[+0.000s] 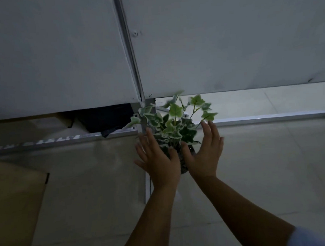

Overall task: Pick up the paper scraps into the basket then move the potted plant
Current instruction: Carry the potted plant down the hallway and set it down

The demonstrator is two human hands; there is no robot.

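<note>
The potted plant [174,122] has green ivy leaves with white edges and a dark pot, mostly hidden between my hands. My left hand [157,159] presses against the pot's left side with fingers spread. My right hand [206,152] cups the right side, fingers pointing up beside the leaves. Both hands hold the pot above the pale floor, near the bottom edge of grey partition panels. No paper scraps and no basket are in view.
Grey partition panels [219,41] fill the upper half, joined by a metal post [130,55]. A metal floor rail [270,117] runs right. A dark bag [105,118] lies behind the left panel. A brown cardboard sheet [15,205] lies at lower left.
</note>
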